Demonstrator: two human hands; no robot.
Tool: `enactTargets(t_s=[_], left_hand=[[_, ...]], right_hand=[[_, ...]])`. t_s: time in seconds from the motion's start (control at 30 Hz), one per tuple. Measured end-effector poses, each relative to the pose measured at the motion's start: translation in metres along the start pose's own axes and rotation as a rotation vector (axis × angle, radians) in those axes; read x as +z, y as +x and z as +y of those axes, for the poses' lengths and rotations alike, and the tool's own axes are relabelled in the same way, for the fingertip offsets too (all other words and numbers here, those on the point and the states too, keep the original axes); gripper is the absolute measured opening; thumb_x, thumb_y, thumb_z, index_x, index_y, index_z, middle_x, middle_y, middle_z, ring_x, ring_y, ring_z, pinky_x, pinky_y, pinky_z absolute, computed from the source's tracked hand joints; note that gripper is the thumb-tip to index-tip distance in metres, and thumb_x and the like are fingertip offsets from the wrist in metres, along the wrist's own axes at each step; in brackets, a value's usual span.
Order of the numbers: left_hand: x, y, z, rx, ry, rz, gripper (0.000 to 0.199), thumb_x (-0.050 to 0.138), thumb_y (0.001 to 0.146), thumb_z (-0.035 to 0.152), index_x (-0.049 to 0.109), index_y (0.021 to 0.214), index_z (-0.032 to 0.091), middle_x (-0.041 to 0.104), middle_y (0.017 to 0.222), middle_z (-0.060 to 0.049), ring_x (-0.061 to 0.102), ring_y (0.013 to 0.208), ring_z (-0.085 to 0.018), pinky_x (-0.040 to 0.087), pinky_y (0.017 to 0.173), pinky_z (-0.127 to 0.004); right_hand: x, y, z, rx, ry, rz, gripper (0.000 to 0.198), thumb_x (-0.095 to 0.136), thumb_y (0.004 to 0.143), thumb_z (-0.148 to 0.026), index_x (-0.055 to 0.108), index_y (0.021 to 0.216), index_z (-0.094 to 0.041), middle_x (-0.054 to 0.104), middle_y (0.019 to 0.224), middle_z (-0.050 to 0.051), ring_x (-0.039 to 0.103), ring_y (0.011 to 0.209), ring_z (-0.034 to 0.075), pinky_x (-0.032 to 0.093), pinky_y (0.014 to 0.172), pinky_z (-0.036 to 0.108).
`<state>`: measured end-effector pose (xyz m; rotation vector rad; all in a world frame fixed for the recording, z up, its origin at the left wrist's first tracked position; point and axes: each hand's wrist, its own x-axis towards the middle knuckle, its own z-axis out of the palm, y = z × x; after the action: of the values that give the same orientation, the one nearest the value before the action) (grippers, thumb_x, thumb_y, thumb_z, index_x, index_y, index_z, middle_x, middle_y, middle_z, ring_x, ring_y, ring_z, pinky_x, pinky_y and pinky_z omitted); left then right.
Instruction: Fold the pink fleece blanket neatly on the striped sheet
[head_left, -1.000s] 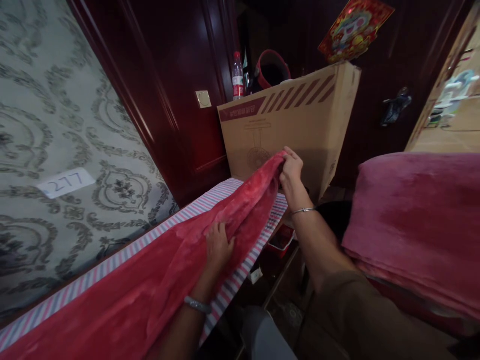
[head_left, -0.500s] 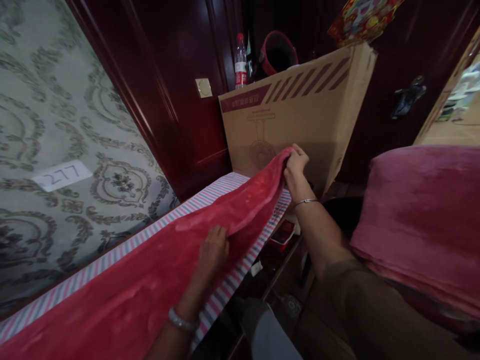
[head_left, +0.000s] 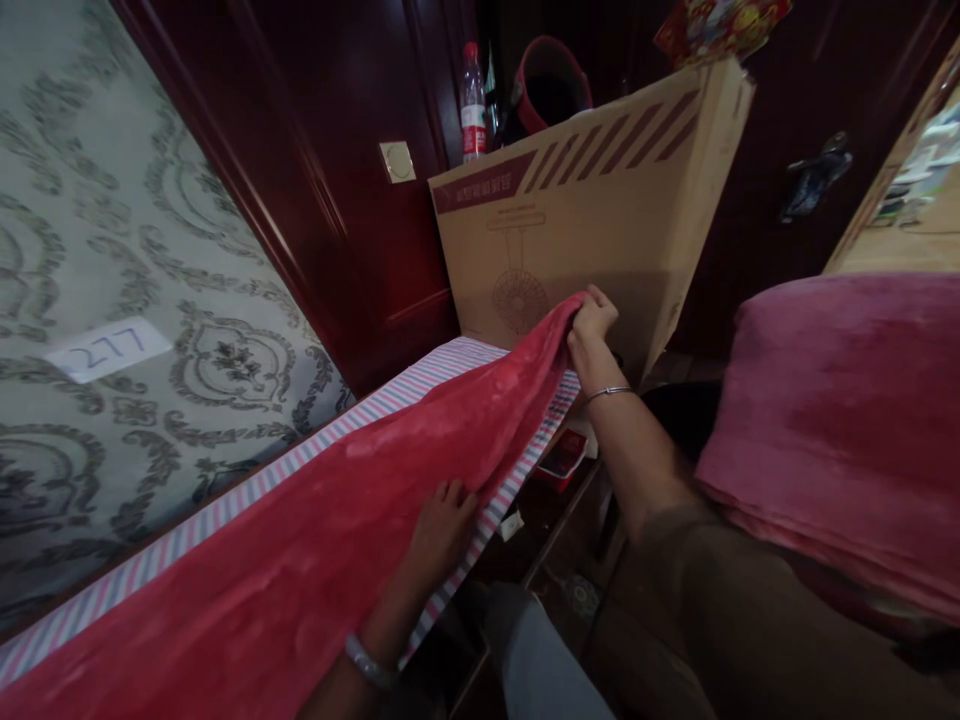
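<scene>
A long red plush cloth (head_left: 337, 510) lies over a striped sheet (head_left: 247, 490) on a long narrow surface. My right hand (head_left: 592, 325) is closed around the cloth's far corner and holds it raised, so the far end slopes up in folds. Nearer to me, my left hand (head_left: 444, 530) rests on top of the cloth by its front edge, fingers slightly apart and bent; its thumb is hidden. The striped sheet shows along both sides of the cloth.
A big cardboard box (head_left: 600, 220) stands at the far end, with a plastic bottle (head_left: 473, 110) behind it. On the right is a folded pink-red plush stack (head_left: 847, 430). A patterned wall (head_left: 217, 350) runs along the left. A red packet (head_left: 564, 455) lies below the sheet.
My left hand has let go of the raised fold and moved right and toward me, onto the front edge. The fold there now lies lower. My right hand still holds the corner.
</scene>
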<state>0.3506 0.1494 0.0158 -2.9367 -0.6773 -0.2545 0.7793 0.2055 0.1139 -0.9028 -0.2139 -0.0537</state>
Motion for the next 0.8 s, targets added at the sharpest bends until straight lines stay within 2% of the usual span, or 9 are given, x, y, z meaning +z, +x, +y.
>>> enactTargets(t_s=[0.1, 0.23, 0.3, 0.4, 0.5, 0.57, 0.63, 0.73, 0.8], left_hand=[[-0.001, 0.001, 0.005, -0.044, -0.003, -0.024, 0.017, 0.050, 0.092, 0.021, 0.065, 0.100, 0.019, 0.061, 0.110, -0.012, 0.058, 0.102, -0.027, 0.049, 0.087, -0.041], [0.000, 0.002, 0.004, -0.176, -0.081, -0.033, 0.026, 0.046, 0.083, 0.004, 0.063, 0.096, 0.018, 0.063, 0.104, -0.011, 0.060, 0.096, -0.023, 0.049, 0.083, -0.036], [-0.003, -0.001, -0.002, -0.274, -0.223, 0.055, 0.025, 0.046, 0.078, 0.003, 0.061, 0.090, 0.019, 0.065, 0.095, -0.008, 0.061, 0.088, -0.021, 0.050, 0.079, -0.033], [-0.022, -0.014, -0.022, -0.463, -0.460, 0.312, 0.020, 0.040, 0.077, 0.006, 0.054, 0.078, 0.021, 0.062, 0.075, -0.002, 0.060, 0.071, -0.017, 0.049, 0.068, -0.028], [-0.063, -0.030, -0.047, -0.581, -0.487, 0.604, 0.017, 0.038, 0.077, 0.012, 0.050, 0.079, 0.023, 0.058, 0.070, 0.001, 0.059, 0.066, -0.017, 0.047, 0.062, -0.027], [-0.100, -0.043, -0.062, -0.580, -0.379, 0.685, 0.021, 0.040, 0.075, 0.016, 0.053, 0.090, 0.022, 0.060, 0.073, 0.001, 0.061, 0.066, -0.017, 0.047, 0.064, -0.028], [-0.140, -0.057, -0.072, -0.566, -0.239, 0.674, 0.029, 0.042, 0.077, 0.021, 0.055, 0.104, 0.021, 0.061, 0.073, 0.000, 0.061, 0.063, -0.019, 0.046, 0.063, -0.029], [-0.190, -0.083, -0.079, -0.534, -0.009, 0.684, 0.034, 0.048, 0.080, 0.039, 0.056, 0.108, 0.021, 0.064, 0.076, -0.003, 0.063, 0.067, -0.022, 0.047, 0.065, -0.031], [-0.213, -0.104, -0.082, -0.443, 0.115, 0.569, 0.040, 0.055, 0.076, 0.051, 0.058, 0.104, 0.024, 0.067, 0.082, -0.005, 0.064, 0.070, -0.024, 0.047, 0.064, -0.032]], right_hand=[[0.002, -0.002, -0.001, 0.018, -0.013, 0.035, 0.031, 0.049, 0.081, -0.016, 0.068, 0.106, -0.014, 0.064, 0.113, 0.008, 0.063, 0.106, 0.016, 0.053, 0.091, 0.035], [0.003, -0.004, -0.008, 0.072, -0.013, 0.111, 0.036, 0.046, 0.081, -0.012, 0.067, 0.111, -0.014, 0.065, 0.112, 0.008, 0.064, 0.104, 0.015, 0.053, 0.093, 0.036], [0.002, -0.005, -0.011, 0.077, -0.022, 0.106, 0.037, 0.046, 0.081, -0.012, 0.066, 0.112, -0.013, 0.066, 0.111, 0.008, 0.065, 0.102, 0.015, 0.054, 0.092, 0.036], [0.001, -0.010, -0.017, 0.082, -0.024, 0.094, 0.036, 0.049, 0.078, -0.012, 0.068, 0.109, -0.013, 0.067, 0.107, 0.007, 0.066, 0.099, 0.015, 0.055, 0.088, 0.033], [0.002, -0.020, -0.025, 0.108, -0.004, 0.064, 0.034, 0.050, 0.075, -0.011, 0.070, 0.103, -0.012, 0.068, 0.100, 0.007, 0.067, 0.091, 0.015, 0.056, 0.084, 0.032], [0.004, -0.030, -0.034, 0.122, 0.018, 0.016, 0.032, 0.051, 0.073, -0.011, 0.070, 0.099, -0.011, 0.068, 0.095, 0.007, 0.066, 0.086, 0.015, 0.056, 0.083, 0.033], [0.006, -0.041, -0.045, 0.103, 0.057, -0.040, 0.031, 0.052, 0.073, -0.012, 0.071, 0.097, -0.011, 0.068, 0.092, 0.006, 0.066, 0.083, 0.015, 0.055, 0.082, 0.033], [0.010, -0.061, -0.064, -0.003, 0.116, -0.138, 0.029, 0.053, 0.073, -0.013, 0.072, 0.094, -0.014, 0.068, 0.092, 0.004, 0.065, 0.085, 0.015, 0.055, 0.081, 0.033], [0.014, -0.074, -0.080, 0.003, 0.115, -0.208, 0.026, 0.053, 0.071, -0.012, 0.072, 0.089, -0.015, 0.068, 0.088, 0.003, 0.064, 0.083, 0.015, 0.055, 0.078, 0.032]])
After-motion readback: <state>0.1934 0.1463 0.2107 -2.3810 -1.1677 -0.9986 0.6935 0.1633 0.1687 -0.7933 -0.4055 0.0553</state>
